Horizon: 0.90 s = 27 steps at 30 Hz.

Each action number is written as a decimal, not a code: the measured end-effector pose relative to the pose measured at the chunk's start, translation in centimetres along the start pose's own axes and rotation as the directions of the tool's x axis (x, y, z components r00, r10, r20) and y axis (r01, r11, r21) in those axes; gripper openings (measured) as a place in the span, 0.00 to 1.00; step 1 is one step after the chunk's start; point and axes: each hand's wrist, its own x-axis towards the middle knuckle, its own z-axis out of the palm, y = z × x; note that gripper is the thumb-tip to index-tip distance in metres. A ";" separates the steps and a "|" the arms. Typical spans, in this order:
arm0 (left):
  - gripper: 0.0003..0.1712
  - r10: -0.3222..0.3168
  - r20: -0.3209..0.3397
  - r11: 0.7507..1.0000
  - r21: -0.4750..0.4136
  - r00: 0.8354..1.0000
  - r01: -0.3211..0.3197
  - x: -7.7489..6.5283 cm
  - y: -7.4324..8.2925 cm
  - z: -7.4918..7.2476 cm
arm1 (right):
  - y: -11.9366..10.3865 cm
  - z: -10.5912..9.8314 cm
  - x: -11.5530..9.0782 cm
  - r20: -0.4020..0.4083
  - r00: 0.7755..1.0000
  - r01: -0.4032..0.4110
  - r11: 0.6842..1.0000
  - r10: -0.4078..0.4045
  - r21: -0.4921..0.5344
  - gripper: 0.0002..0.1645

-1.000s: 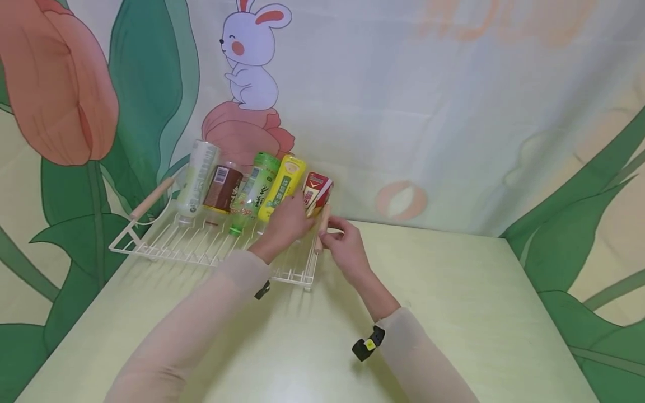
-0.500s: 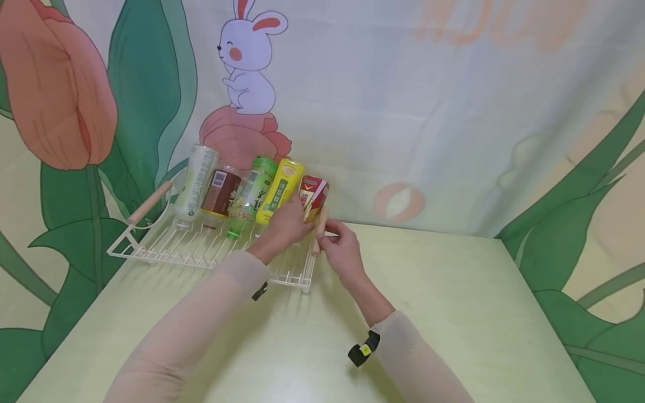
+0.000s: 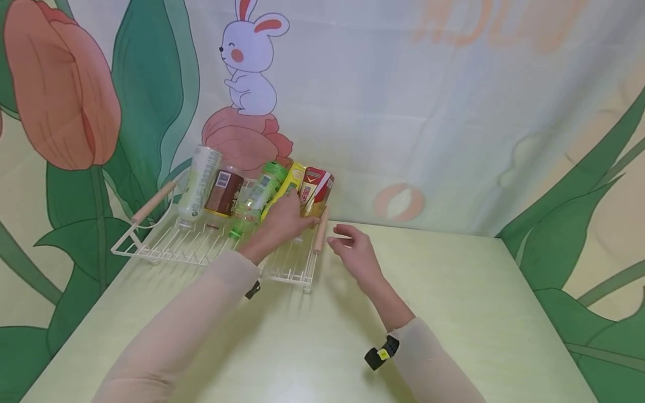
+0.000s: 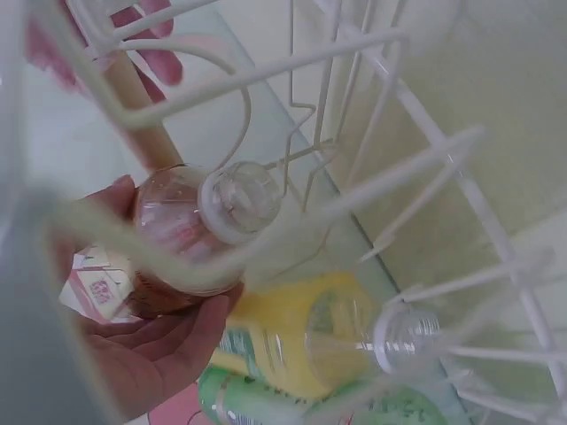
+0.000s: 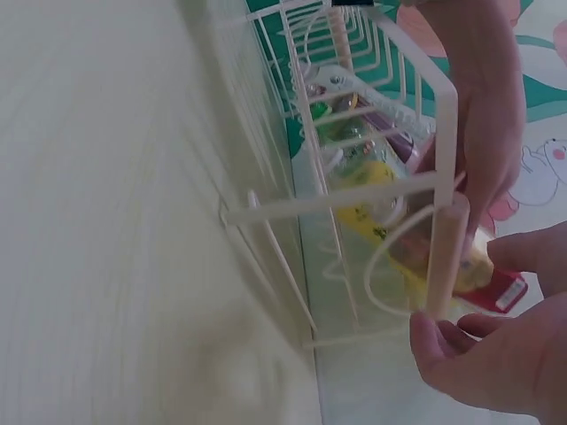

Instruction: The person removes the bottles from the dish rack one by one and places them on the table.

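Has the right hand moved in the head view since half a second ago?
Yes. The right hand has shifted rightward, away from the nearest wooden handle, which its fingertips were touching then.

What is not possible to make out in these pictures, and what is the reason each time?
Lower end of the yellow bottle: head view, behind the left grip.
Part of the green bottle: left wrist view, cut off by the bottom edge.
Fine print on the brown bottle: head view, too small.
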 end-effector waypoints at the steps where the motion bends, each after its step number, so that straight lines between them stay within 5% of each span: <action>1: 0.48 0.005 -0.001 1.000 -0.004 1.000 -0.005 0.0 -0.1 0.0 | 0.1 -0.5 0.0 -0.011 1.000 0.003 1.000 -0.003 -0.018 0.29; 7: 0.46 0.089 -0.008 0.996 0.030 0.996 -0.089 -0.3 -0.2 -0.4 | 0.0 -4.8 0.4 -0.038 0.997 0.060 0.986 -0.067 -0.155 0.37; 11: 0.46 0.173 -0.002 0.985 0.025 0.985 -0.173 -1.3 -0.1 -1.6 | -0.2 -7.7 0.3 -0.002 0.983 0.175 0.937 -0.185 -0.303 0.42; 20: 0.42 0.306 -0.006 0.951 0.045 0.952 -0.305 -3.6 0.1 -4.9 | -3.2 -11.3 -0.8 0.071 0.939 0.316 0.761 -0.337 -0.566 0.53; 27: 0.41 0.415 0.018 0.897 0.161 0.909 -0.413 -4.6 2.0 -5.8 | -6.3 -10.4 -0.8 0.194 0.849 0.484 0.577 -0.491 -0.658 0.63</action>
